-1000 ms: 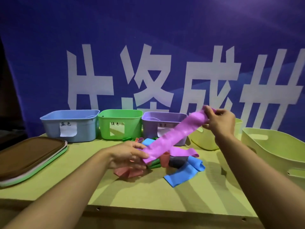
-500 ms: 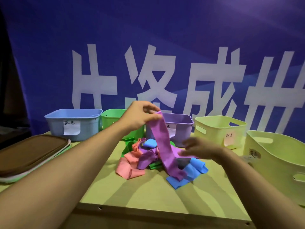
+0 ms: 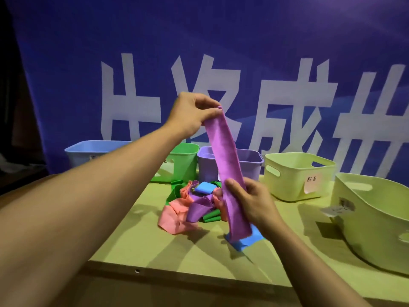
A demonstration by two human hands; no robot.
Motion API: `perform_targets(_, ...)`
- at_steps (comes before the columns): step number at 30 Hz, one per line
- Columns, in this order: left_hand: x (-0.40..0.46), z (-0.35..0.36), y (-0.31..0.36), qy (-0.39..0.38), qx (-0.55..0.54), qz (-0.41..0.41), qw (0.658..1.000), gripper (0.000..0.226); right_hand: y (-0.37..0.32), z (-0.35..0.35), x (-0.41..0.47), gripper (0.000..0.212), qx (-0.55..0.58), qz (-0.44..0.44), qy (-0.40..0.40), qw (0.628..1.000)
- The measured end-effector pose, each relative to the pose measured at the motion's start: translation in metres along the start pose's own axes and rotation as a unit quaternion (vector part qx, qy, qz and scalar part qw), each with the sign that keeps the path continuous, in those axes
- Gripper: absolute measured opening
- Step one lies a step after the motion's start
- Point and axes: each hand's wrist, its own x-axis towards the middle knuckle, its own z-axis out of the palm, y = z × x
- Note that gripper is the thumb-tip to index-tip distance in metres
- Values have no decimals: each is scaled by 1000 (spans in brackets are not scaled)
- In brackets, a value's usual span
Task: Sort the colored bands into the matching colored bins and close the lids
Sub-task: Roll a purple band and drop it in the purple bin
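Observation:
A long purple band (image 3: 225, 160) hangs almost upright in front of the purple bin (image 3: 250, 161). My left hand (image 3: 192, 115) pinches its top end high above the table. My right hand (image 3: 249, 200) grips the band lower down, just above its loose bottom end. Behind the band on the table lies a pile of pink, purple, green and blue bands (image 3: 194, 204). A blue band (image 3: 245, 240) lies flat under the hanging end. The blue bin (image 3: 88, 149) and green bin (image 3: 186, 160) stand at the back, partly hidden by my left arm.
Two pale yellow-green bins stand to the right: one with a paper label (image 3: 298, 176) and a larger one (image 3: 371, 216) at the right edge. The table's front edge (image 3: 177, 275) runs below my arms. A blue banner with white characters fills the background.
My left hand has raised the band's top end higher, so it hangs more upright. My right hand has come up off the pile and closed round the band's lower part.

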Motion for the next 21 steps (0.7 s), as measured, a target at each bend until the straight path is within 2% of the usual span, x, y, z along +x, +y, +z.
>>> perform_targets(4, 5, 5, -22, 24, 21, -13, 999, 15, 29, 11, -34, 38, -61, 43, -2, 997)
perform_targets(7, -1, 10, -34, 17, 32, -24, 999, 15, 38, 14, -52, 23, 18, 124, -22, 992)
perform_targets(8, -3, 13, -36, 13, 36, -28, 999, 15, 39, 13, -55, 20, 7, 138, -32, 990)
perform_targets(12, -12, 26, -46, -46, 48, -37, 997, 17, 42, 10, -56, 22, -182, 145, -32, 972)
perform_targets(14, -15, 33, -49, -73, 44, -34, 996, 19, 38, 10, -54, 37, -308, 178, -50, 933)
perform_targets(17, -18, 43, -55, -91, 31, -34, 995, 19, 34, 10, -53, 55, -506, 184, -53, 841)
perform_targets(19, -20, 49, -60, -96, 22, -38, 994, 19, 28, 8, -55, 62, -568, 168, -55, 804)
perform_targets(21, -21, 55, -65, -105, 4, -41, 994, 18, 21, 4, -55, 66, -595, 157, -61, 786)
